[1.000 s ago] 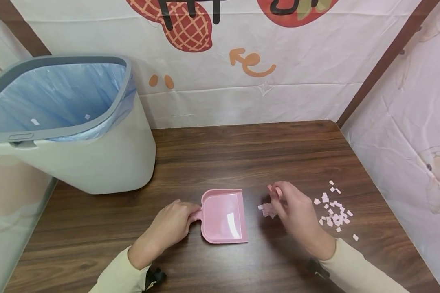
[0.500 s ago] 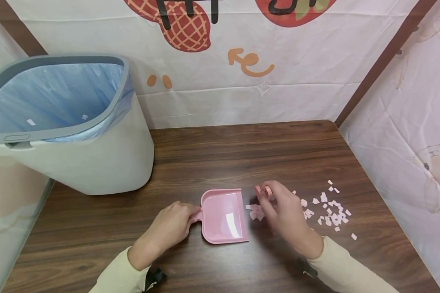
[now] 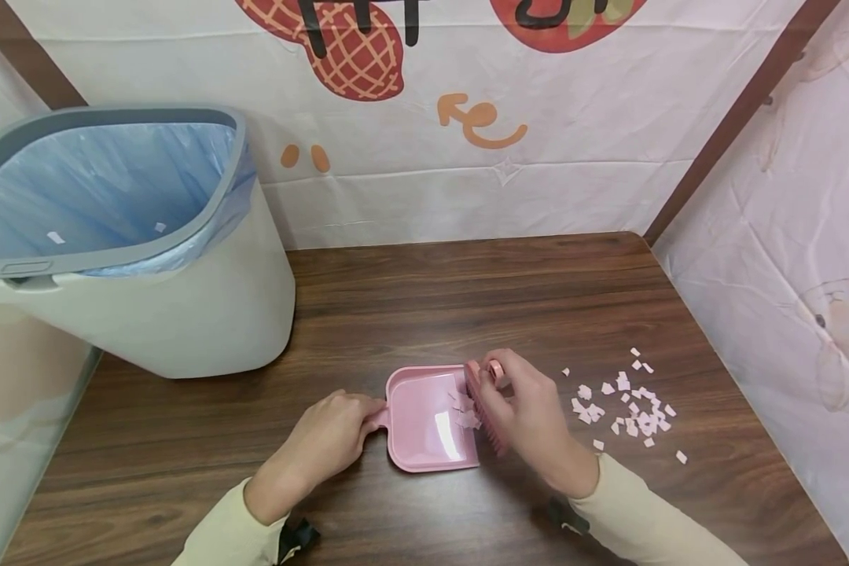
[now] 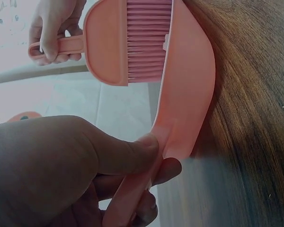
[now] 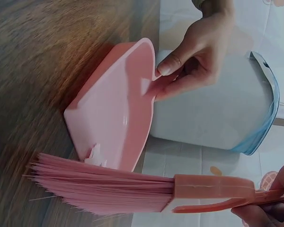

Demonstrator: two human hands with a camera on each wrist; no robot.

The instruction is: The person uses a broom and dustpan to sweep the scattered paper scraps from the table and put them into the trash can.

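My left hand (image 3: 336, 428) grips the short handle of a pink dustpan (image 3: 417, 440), which lies flat on the table with its straight edge facing right. In the left wrist view, the thumb presses on top of that handle. A pink hand brush (image 5: 213, 187) is held by its handle in my right hand (image 3: 531, 409). Its bristles (image 5: 99, 187) stand at the dustpan's straight edge. Several small paper scraps (image 3: 465, 413) lie just inside that edge, in front of the bristles. More paper scraps (image 3: 644, 417) are scattered on the table to the right of my right hand.
A pale grey trash bin (image 3: 205, 314) with a blue liner (image 3: 113, 173) stands at the back left; two scraps cling inside it. The dark wooden table (image 3: 424, 299) meets a printed white cloth (image 3: 396, 196) behind and another on the right.
My right hand has moved left with the brush, pushing a clump of paper scraps from the table into the dustpan. Some scraps stay behind it. My left hand and the dustpan hold still.
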